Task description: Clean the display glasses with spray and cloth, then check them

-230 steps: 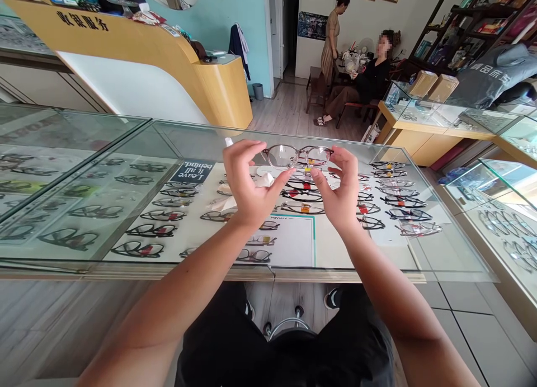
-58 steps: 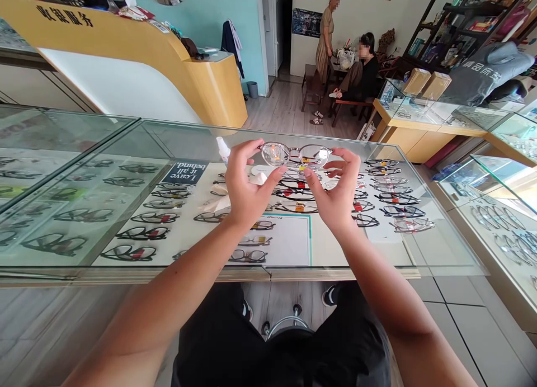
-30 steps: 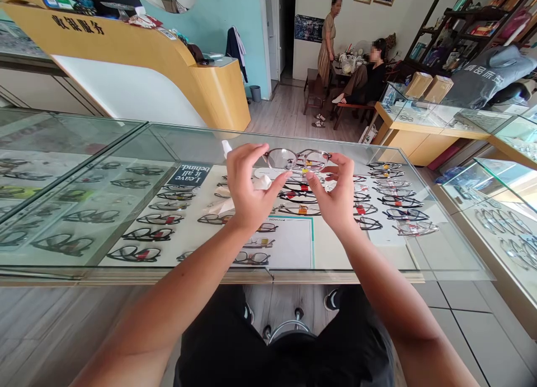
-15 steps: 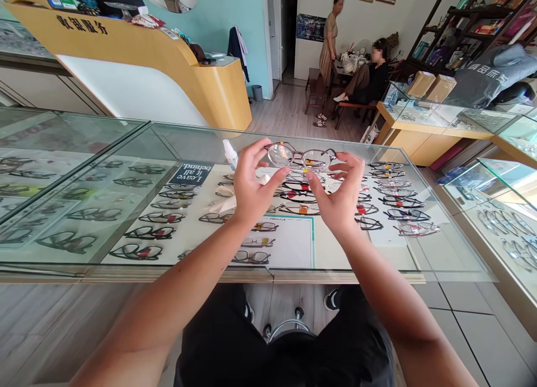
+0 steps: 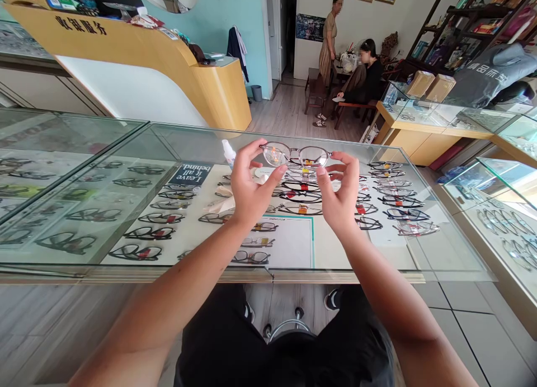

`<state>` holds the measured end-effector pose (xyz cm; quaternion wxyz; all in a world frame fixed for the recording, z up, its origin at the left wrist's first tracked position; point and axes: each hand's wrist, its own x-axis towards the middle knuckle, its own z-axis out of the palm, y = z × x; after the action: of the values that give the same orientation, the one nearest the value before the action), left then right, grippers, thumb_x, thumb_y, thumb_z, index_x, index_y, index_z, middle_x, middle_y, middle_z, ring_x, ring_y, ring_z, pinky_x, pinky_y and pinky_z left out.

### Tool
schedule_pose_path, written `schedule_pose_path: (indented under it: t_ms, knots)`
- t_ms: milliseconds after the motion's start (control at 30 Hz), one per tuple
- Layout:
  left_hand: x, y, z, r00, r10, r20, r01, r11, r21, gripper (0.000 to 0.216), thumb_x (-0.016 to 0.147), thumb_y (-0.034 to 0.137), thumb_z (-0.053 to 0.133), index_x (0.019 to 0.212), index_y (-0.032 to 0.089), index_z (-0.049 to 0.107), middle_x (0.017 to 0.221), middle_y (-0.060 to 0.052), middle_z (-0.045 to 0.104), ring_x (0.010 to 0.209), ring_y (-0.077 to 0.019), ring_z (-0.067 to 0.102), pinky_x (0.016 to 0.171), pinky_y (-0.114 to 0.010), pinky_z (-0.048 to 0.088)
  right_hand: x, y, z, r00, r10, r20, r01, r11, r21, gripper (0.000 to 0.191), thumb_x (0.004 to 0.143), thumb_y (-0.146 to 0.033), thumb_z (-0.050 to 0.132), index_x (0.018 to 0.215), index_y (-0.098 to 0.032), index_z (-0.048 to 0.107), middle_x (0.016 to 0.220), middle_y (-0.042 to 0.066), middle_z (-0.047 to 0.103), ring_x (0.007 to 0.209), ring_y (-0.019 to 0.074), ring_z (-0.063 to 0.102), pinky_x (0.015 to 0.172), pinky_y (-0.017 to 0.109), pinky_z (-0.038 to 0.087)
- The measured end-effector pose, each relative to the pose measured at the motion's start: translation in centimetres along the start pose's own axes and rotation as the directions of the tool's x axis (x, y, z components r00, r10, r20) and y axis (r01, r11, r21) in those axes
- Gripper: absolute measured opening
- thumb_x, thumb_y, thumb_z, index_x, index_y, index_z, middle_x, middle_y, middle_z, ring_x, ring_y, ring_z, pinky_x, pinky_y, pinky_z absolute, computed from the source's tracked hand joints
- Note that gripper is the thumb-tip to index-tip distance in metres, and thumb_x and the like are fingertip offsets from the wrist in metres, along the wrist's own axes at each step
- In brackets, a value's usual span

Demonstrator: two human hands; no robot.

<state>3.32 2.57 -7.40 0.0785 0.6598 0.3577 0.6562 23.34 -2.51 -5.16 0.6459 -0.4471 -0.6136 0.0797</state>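
A pair of eyeglasses [image 5: 295, 150] with clear lenses and a thin frame is held up level above the glass counter, lenses side by side. My left hand [image 5: 252, 185] grips its left end, fingertips at the hinge and thumb by the lower rim. At the other end, my right hand [image 5: 342, 188] is closed on the frame, thumb close to the right lens. Just left of my left hand stands a white spray bottle [image 5: 229, 152]. A pale cloth or tissue [image 5: 222, 204] lies partly hidden behind that hand.
Below the hands, a glass display counter [image 5: 335, 253] holds rows of eyeglasses and a dark printed card [image 5: 192, 174]. Another display case [image 5: 503, 208] is at the right. Across the floor are a wooden cashier desk [image 5: 226, 93], a standing person [image 5: 329, 37] and a seated person [image 5: 369, 76].
The eyeglasses have shifted slightly left and turned a little. My right thumb has moved right and up along the rim. In the background, the seated person has leaned left and lowered an arm.
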Motion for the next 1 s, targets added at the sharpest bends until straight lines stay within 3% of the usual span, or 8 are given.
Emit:
schedule_pose_path:
  t_ms: [200,333,533,800,1000]
  knots:
    - [0.3,1.2,-0.1,0.980,0.190,-0.063,-0.180,0.974,0.139,0.064,0.096,0.054,0.086,0.151,0.031,0.061,0.146,-0.010,0.071,0.137,-0.0322,0.069,0.093,-0.045,0.063,0.7,0.2,0.0,0.980,0.200,-0.007,-0.193,0.955,0.225,0.026,0.110,-0.052,0.062,0.123,-0.029,0.064,0.122,0.007,0.074,0.102,0.0213,0.071,0.085,0.039,0.059]
    - [0.2,1.7,-0.2,0.971,0.228,-0.071,-0.212,0.961,0.179,0.062,0.097,0.053,0.086,0.150,0.031,0.062,0.145,-0.010,0.071,0.135,-0.0325,0.070,0.092,-0.046,0.063,1.0,0.7,0.0,0.966,0.251,0.058,-0.257,0.917,0.304,0.026,0.110,-0.054,0.061,0.117,-0.029,0.062,0.139,0.009,0.074,0.103,0.0204,0.074,0.082,0.037,0.058]
    - [0.3,1.7,-0.2,0.980,0.187,-0.070,-0.173,0.970,0.169,0.063,0.096,0.055,0.086,0.149,0.031,0.063,0.147,-0.011,0.071,0.139,-0.0344,0.068,0.094,-0.048,0.064,0.9,1.3,0.1,0.970,0.226,0.086,-0.241,0.926,0.291,0.025,0.112,-0.053,0.058,0.121,-0.030,0.057,0.143,0.013,0.074,0.108,0.0239,0.080,0.082,0.039,0.061]
    - [0.2,1.4,-0.2,0.997,0.079,-0.012,-0.077,0.991,0.111,0.065,0.099,0.053,0.084,0.155,0.030,0.060,0.152,-0.011,0.073,0.140,-0.0323,0.071,0.103,-0.049,0.064,0.7,0.5,0.1,0.994,0.113,-0.008,-0.107,0.964,0.242,0.016,0.111,-0.044,0.059,0.119,-0.030,0.057,0.140,0.012,0.075,0.144,0.0283,0.069,0.099,0.046,0.062]
    - [0.1,1.2,-0.3,0.999,0.039,0.006,-0.040,0.997,0.073,0.069,0.098,0.056,0.084,0.157,0.031,0.059,0.155,-0.012,0.071,0.143,-0.0335,0.069,0.110,-0.051,0.061,0.7,0.3,0.0,0.993,0.120,-0.003,-0.115,0.957,0.267,0.017,0.111,-0.044,0.060,0.117,-0.028,0.058,0.135,0.013,0.078,0.132,0.0276,0.075,0.092,0.042,0.063]
